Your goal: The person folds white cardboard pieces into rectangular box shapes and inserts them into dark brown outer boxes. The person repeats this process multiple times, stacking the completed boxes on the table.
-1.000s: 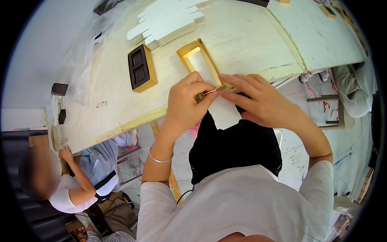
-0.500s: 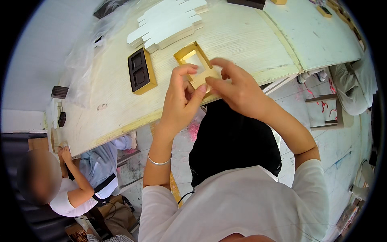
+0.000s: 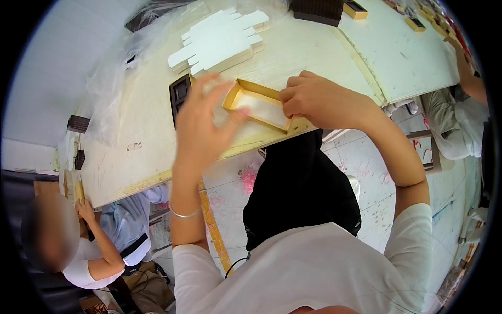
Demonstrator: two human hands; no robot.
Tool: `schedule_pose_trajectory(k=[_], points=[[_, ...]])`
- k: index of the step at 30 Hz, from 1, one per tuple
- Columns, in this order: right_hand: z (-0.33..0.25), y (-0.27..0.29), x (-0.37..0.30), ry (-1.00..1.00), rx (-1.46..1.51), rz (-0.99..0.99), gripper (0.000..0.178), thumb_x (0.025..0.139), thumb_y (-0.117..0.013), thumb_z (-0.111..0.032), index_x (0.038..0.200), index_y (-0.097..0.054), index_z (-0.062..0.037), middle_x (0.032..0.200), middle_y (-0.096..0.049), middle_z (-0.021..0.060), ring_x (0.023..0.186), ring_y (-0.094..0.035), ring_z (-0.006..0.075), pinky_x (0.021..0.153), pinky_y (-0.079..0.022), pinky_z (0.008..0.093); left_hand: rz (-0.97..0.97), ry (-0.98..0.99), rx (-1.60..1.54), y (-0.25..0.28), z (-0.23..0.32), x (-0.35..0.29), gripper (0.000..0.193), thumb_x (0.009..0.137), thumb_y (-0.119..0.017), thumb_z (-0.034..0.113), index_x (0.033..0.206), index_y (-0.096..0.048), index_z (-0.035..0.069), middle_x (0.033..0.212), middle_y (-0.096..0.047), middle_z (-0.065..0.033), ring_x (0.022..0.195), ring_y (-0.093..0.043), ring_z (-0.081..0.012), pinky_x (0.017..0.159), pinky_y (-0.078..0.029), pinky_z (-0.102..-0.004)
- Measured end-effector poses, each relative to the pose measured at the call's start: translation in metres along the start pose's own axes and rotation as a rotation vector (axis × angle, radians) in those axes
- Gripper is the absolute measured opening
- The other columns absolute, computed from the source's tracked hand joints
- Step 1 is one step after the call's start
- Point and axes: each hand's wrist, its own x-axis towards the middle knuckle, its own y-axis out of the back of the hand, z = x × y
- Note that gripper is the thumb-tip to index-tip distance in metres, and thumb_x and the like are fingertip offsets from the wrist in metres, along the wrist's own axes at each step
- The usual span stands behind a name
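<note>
An open gold cardboard box [image 3: 255, 90] with a pale inside lies tilted near the table's front edge. My right hand [image 3: 319, 99] is closed on its right end, the fingers curled over the wall. Blurred by motion, my left hand [image 3: 201, 128] is open with its fingers apart, its thumb close to the box's left end; whether it touches cannot be made out. Partly hidden behind that hand is a gold box with a dark brown insert [image 3: 180, 90] holding recessed compartments.
A stack of white flat die-cut card blanks [image 3: 222, 39] lies farther back on the pale table [image 3: 141, 162]. Clear plastic sheeting [image 3: 107, 99] covers the left part. A dark brown box [image 3: 318, 11] and small gold boxes [image 3: 355, 9] stand at the back. Co-workers sit left and right.
The gold box has turned and shifted right, its opening now lying more crosswise. My right hand has closed on its right end. My left hand has moved left toward the box with the dark insert.
</note>
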Motion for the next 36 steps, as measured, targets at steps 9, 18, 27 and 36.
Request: schedule_pose_trajectory(k=[9,18,27,36], points=[[-0.005,-0.026,-0.019,-0.01,0.152,0.417,0.056,0.071,-0.074,-0.024,0.119,-0.056,-0.0008,0.132,-0.048,0.0212,0.115,-0.049,0.0376,0.097,-0.04,0.0435,-0.535,0.079,-0.255,-0.003,-0.033,0.024,0.081,0.065,-0.083,0.031,0.13,-0.047,0.001,0.114,-0.051,-0.0111,0.087,-0.054,-0.0231,0.076,-0.047,-0.031],[0.041,0.013,-0.01,0.059,0.166,0.539,0.056,0.079,-0.073,-0.019,0.128,-0.049,-0.0041,0.129,-0.051,0.0186,0.123,-0.045,0.0344,0.106,-0.035,0.0429,-0.33,0.118,-0.047,-0.011,-0.004,-0.002,0.063,0.067,-0.083,0.022,0.116,-0.053,-0.004,0.109,-0.052,-0.015,0.096,-0.056,-0.0284,0.081,-0.047,-0.0335],[0.196,0.133,-0.015,-0.714,-0.631,0.489,0.035,0.088,-0.061,-0.019,0.121,-0.057,-0.007,0.114,-0.06,0.0132,0.082,-0.063,0.0303,0.08,-0.05,0.0395,-0.241,0.129,-0.372,-0.023,-0.014,-0.023,0.034,0.066,-0.081,0.01,0.09,-0.06,0.0,0.12,-0.053,-0.0173,0.097,-0.057,-0.0287,0.083,-0.046,-0.0345],[0.184,0.165,-0.011,-0.622,-0.272,0.805,0.031,0.081,-0.07,-0.025,0.092,-0.066,0.0031,0.098,-0.064,0.0185,0.09,-0.061,0.0288,0.08,-0.048,0.0373,-0.187,0.089,-0.396,-0.033,-0.014,-0.017,0.028,0.069,-0.08,0.011,0.083,-0.058,0.0,0.117,-0.055,-0.0166,0.091,-0.056,-0.0263,0.078,-0.047,-0.0326]])
